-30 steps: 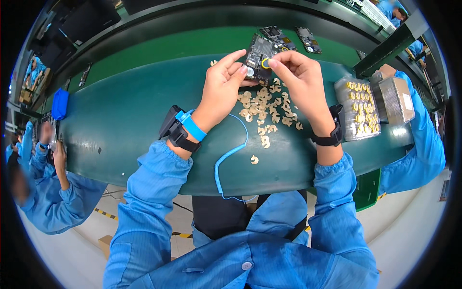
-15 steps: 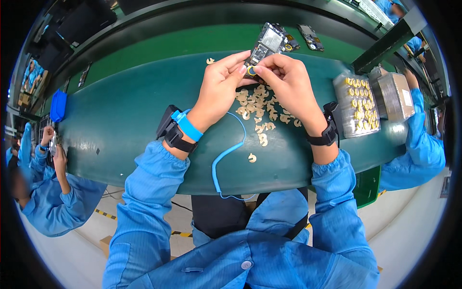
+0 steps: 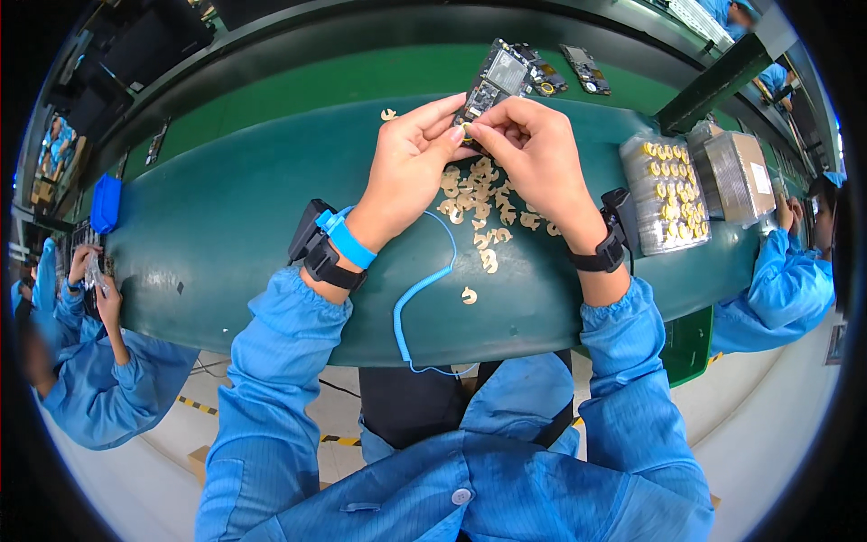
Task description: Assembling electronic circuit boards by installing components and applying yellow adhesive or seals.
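My left hand [image 3: 411,158] is closed round the lower end of a black circuit board [image 3: 492,86] with silver metal shields, held tilted above the table. At the board's near end, a small yellow-rimmed round part [image 3: 465,132] shows between my fingertips, mostly covered. My right hand [image 3: 533,144] has thumb and forefinger pinched at this part, touching the left thumb. Below the hands lie several small cream crescent-shaped pieces [image 3: 474,194] in a loose heap. A single cream piece [image 3: 469,295] sits closer to me, and another [image 3: 388,115] lies beyond my left hand.
Clear trays [image 3: 668,194] of yellow round parts stand at right, beside a wrapped carton [image 3: 742,176]. More circuit boards [image 3: 585,70] rest on the far green strip. A blue coiled cord [image 3: 414,294] runs from my left wrist strap. Co-workers sit at both sides; a blue bin [image 3: 107,200] stands left.
My right fingertips have closed in over the yellow-rimmed part, which is now more covered. The board has shifted slightly left. At right, a co-worker's hands and head have come into view.
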Motion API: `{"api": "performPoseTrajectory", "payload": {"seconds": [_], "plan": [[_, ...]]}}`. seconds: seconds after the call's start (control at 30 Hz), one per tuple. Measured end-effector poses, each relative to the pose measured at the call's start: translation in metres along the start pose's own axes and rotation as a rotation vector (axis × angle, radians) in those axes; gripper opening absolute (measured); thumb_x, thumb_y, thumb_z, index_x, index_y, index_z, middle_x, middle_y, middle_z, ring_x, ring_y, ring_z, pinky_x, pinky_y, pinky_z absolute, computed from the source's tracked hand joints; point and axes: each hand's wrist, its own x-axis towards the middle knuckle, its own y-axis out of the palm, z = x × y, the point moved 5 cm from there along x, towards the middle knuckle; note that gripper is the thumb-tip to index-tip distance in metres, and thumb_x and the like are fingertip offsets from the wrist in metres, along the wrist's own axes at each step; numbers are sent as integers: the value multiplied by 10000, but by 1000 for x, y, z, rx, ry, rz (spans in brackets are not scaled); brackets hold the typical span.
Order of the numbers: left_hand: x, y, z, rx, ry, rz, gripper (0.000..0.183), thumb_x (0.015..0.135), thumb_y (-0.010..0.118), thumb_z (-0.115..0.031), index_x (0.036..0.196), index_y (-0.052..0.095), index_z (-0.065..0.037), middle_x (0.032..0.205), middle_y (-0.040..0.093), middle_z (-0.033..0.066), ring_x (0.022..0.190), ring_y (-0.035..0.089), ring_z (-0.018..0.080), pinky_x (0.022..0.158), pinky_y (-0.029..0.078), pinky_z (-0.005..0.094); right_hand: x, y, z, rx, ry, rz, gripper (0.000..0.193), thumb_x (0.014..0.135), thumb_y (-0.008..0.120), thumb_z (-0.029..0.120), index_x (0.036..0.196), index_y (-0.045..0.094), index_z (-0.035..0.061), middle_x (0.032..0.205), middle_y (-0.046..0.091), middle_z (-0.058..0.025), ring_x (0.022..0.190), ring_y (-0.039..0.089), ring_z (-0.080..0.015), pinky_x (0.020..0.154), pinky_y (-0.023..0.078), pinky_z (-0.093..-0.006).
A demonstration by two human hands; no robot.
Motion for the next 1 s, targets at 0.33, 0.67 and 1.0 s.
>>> {"api": "performPoseTrajectory", "payload": {"seconds": [0.33, 0.67, 1.0], "plan": [[-1, 0, -5, 36, 14, -8, 421, 1046, 551, 12, 1454, 495, 104, 1337, 654, 227, 1174, 684, 236, 972, 614, 347, -1, 2, -2, 18, 36, -32, 118, 867, 790, 67, 872, 729, -33, 729, 683, -67, 612, 556, -84, 566, 459, -265], [-1, -2, -5, 25, 6, -1, 424, 1033, 559, 18, 1444, 502, 106, 1334, 656, 232, 1163, 691, 237, 975, 615, 348, -1, 2, 9, -47, -62, -41, 108, 859, 788, 59, 877, 727, -28, 751, 676, -84, 601, 553, -121, 566, 459, -282], [1, -4, -6, 8, 4, -1, 417, 1023, 561, 32, 1429, 510, 111, 1315, 666, 234, 1148, 700, 238, 966, 619, 344, -1, 4, 11, -85, -181, -67, 92, 861, 779, 54, 880, 719, -13, 754, 646, -87, 599, 572, -162, 567, 468, -302]]}}
